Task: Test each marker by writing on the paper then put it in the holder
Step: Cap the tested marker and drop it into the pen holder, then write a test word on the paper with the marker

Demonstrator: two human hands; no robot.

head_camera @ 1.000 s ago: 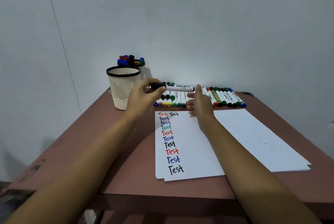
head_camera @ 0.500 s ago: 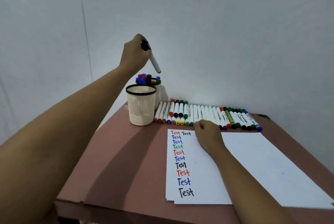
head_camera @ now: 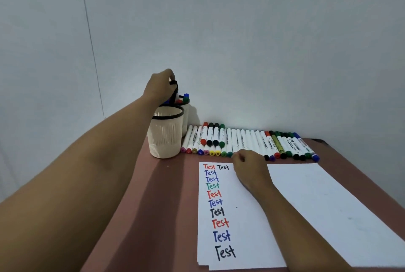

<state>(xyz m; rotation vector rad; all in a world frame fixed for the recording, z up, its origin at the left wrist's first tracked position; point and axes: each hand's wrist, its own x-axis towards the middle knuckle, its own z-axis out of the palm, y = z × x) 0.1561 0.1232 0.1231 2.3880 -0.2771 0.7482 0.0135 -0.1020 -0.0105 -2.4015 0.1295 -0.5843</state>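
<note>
A plain pale wall [head_camera: 241, 41] rises behind both hands. Under them lies the reddish-brown table [head_camera: 166, 195]. The right hand [head_camera: 252, 168] rests on the top edge of the paper [head_camera: 241, 228], a small stack of white sheets. A column of the word "Test" in red, blue, green and black runs down just left of its knuckles. A blank sheet [head_camera: 328, 201] spreads to the right of that wrist.

Just beyond the right hand's fingers a row of markers [head_camera: 247, 140] lies side by side along the wall, caps toward the person. The fingers are loosely curled with nothing visible between them. The knuckles are at the near ends of the white-barrelled markers, though contact cannot be made out.

Below the left hand [head_camera: 160, 87] and nearer the person stands the front holder [head_camera: 164, 138], a cream slatted cup with a black rim. It shows no markers and its rim hides the lower part of the rear holder [head_camera: 185, 116]. The rear holder stands touching or just behind it, under the left fingertips. Blue, green and red caps stick up from it to the right of those fingers.

The left thumb and fingers pinch the black marker [head_camera: 174, 92] near its top. The marker hangs almost upright over the rear holder, among the caps there. The hand and the front rim hide its lower end, so how deep it sits cannot be told.
</note>
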